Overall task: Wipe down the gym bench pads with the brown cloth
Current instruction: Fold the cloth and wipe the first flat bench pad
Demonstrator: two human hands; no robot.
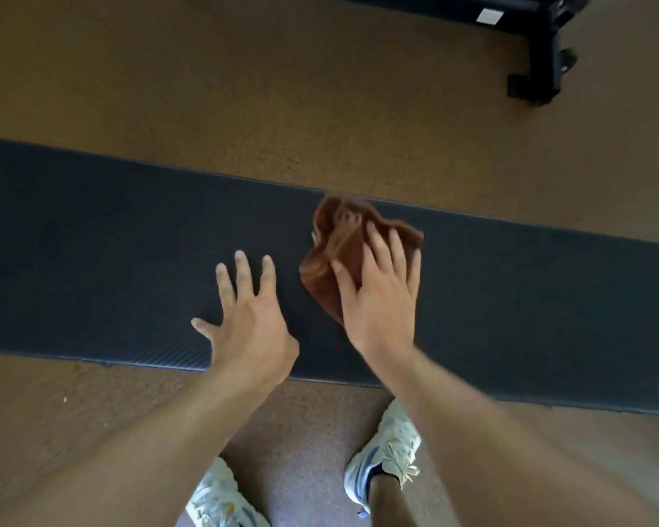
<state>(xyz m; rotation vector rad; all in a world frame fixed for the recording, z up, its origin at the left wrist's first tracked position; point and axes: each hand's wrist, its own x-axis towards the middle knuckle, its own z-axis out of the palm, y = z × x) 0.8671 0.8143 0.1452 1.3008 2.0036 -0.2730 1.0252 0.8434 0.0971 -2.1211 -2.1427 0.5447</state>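
Across the middle of the head view, a long dark bench pad [92,241] is laid from left to right, with tan carpet [244,89] seen beyond it and in front of it. On the pad, just right of its centre and close to the far edge, the brown cloth [343,237] is spread in a crumpled heap. The cloth is pressed flat against the pad by the right hand [381,298], whose fingers are held straight and slightly spread over the near right part of the fabric. Just beside it, the left hand [248,317] is laid palm down on the bare pad, with fingers straight and fanned apart; nothing is held in it, and the cloth is not touched by it. Near the bottom edge, two pale sneakers [389,454] are seen on the carpet. In the upper right corner, the black frame of some equipment [548,51] is partly shown.
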